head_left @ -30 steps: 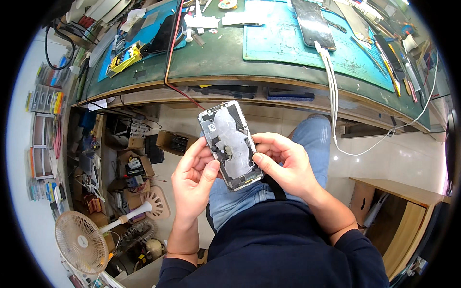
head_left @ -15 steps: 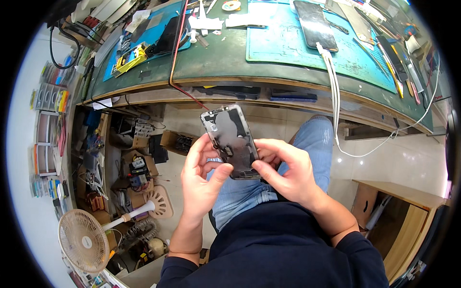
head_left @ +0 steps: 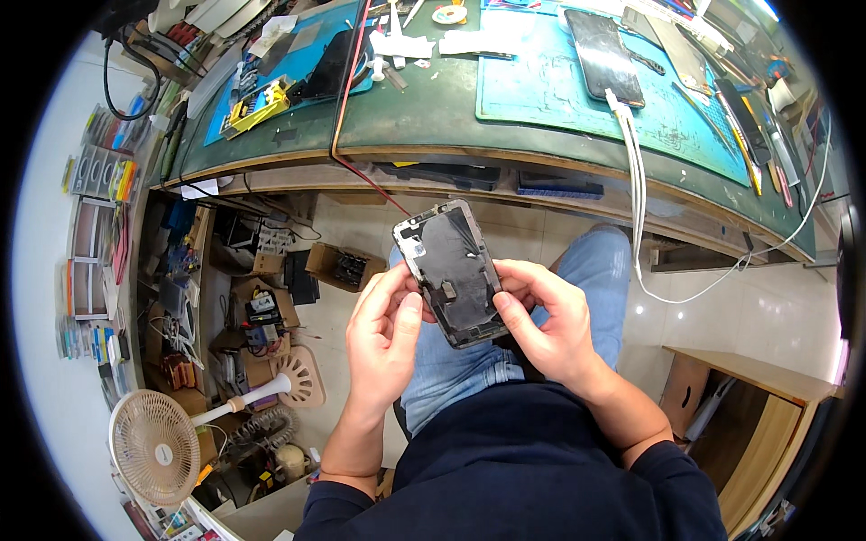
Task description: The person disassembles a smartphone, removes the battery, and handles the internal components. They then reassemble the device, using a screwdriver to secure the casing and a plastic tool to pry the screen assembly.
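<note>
Seen from above, over a lap in blue jeans, below the front edge of a cluttered green workbench.

Left hand curled about the left edge of a phone screen panel, thumb pressed on its lower left side, fingers tucked behind. Right hand closed on the right edge, thumb laid across the lower right corner, fingers wrapped round the back. Panel held in the air between both hands, well clear of the bench, tilted with its top end up and to the left, dark inner side facing up. Small connector and ribbon parts visible near the middle of that inner side; too small to tell their condition.

Judged from this: panel already separate from any phone body, so the taking apart seems done for this part. Handling or inspecting looks to be the step in hand. Nothing yet fitted to or peeled from the panel as far as can be told.

On the bench: a teal work mat with a dark phone plugged into a white cable, a blue mat with small tools, a red wire hanging over the edge. On the floor at left, a white fan and boxes of parts.
</note>
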The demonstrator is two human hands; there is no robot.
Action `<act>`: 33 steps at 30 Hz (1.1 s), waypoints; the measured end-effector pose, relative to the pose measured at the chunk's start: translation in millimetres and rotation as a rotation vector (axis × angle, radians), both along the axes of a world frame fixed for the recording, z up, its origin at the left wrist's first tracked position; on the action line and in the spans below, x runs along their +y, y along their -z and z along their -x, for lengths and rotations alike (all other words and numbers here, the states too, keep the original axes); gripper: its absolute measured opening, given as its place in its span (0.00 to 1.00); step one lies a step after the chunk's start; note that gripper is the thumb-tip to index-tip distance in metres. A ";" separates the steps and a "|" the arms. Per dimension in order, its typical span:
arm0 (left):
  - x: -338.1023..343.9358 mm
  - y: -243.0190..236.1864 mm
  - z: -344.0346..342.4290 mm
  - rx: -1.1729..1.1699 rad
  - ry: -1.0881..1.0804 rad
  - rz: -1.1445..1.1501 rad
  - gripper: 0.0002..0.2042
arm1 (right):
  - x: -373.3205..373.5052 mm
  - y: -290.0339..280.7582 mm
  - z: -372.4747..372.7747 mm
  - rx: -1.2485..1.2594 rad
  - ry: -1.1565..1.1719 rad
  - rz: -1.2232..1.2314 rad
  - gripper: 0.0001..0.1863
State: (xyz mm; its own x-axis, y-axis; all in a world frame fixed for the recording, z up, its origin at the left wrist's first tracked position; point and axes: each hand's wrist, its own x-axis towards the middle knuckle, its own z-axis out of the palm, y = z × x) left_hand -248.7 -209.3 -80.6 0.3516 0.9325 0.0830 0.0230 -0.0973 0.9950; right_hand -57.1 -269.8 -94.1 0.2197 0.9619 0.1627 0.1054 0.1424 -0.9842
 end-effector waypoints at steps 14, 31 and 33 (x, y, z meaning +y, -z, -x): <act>-11.2 8.6 -22.9 0.132 0.057 -0.031 0.22 | -0.9 -2.0 12.3 -0.175 0.102 0.134 0.22; -8.8 5.5 -31.2 -0.165 0.215 0.265 0.13 | -25.2 -21.5 -18.6 0.090 0.025 0.191 0.23; -15.3 4.2 -43.7 -0.158 0.143 0.221 0.12 | -31.0 -30.0 -24.0 0.064 0.032 0.207 0.24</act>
State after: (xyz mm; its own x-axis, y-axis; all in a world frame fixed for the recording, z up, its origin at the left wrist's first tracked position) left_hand -205.0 -224.6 -84.8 0.4794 0.8761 -0.0524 -0.1318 0.1308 0.9826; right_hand -33.1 -300.8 -64.1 0.2545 0.9656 -0.0528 0.0430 -0.0658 -0.9969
